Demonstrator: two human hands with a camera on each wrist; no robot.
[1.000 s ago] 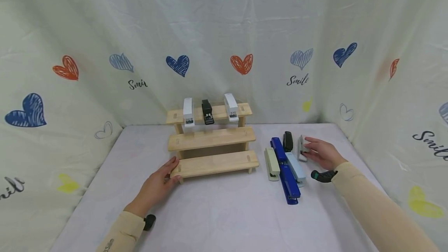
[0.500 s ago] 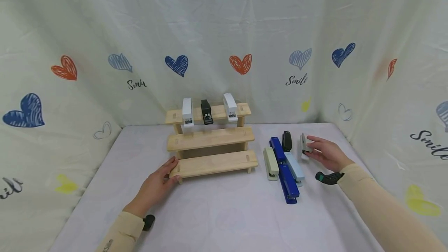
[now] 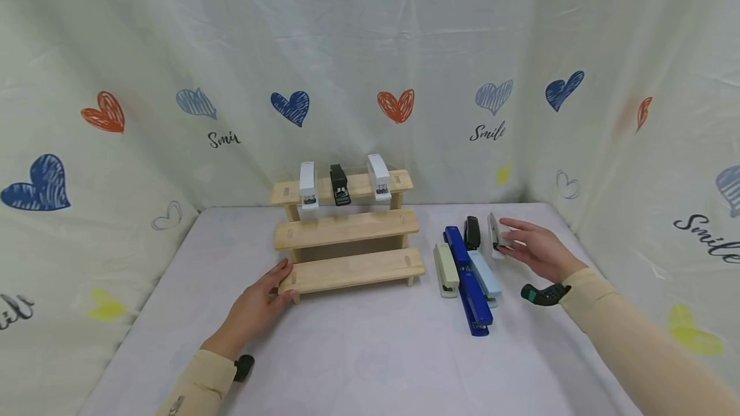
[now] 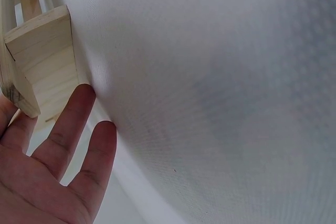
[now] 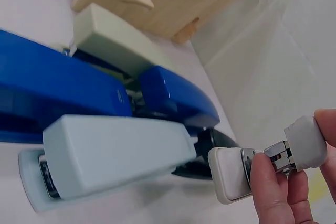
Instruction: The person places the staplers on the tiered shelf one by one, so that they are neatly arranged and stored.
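My right hand (image 3: 534,249) grips a small white and grey stapler (image 3: 494,236) at the right of the table, pinching it between thumb and fingers. In the right wrist view its white end (image 5: 231,174) and silver metal parts show, while fingers cover its middle. My left hand (image 3: 254,310) holds the left end of a wooden three-step rack (image 3: 352,271), its thumb at the front and fingers at the side. The left wrist view shows two outer fingers (image 4: 68,124) stretched out beside the rack's wooden leg (image 4: 47,56).
Left of the right hand lie a black stapler (image 3: 472,233), a light blue stapler (image 3: 485,278), a long blue stapler (image 3: 469,284) and a pale green stapler (image 3: 446,269). The rack's top step bears two white staplers (image 3: 308,185) and a black stapler (image 3: 340,185). A curtain (image 3: 347,50) hangs behind.
The right hand shifts right a little, then the stapler in its grip moves up and left, nearer the black stapler. The left hand stays at the rack's end.
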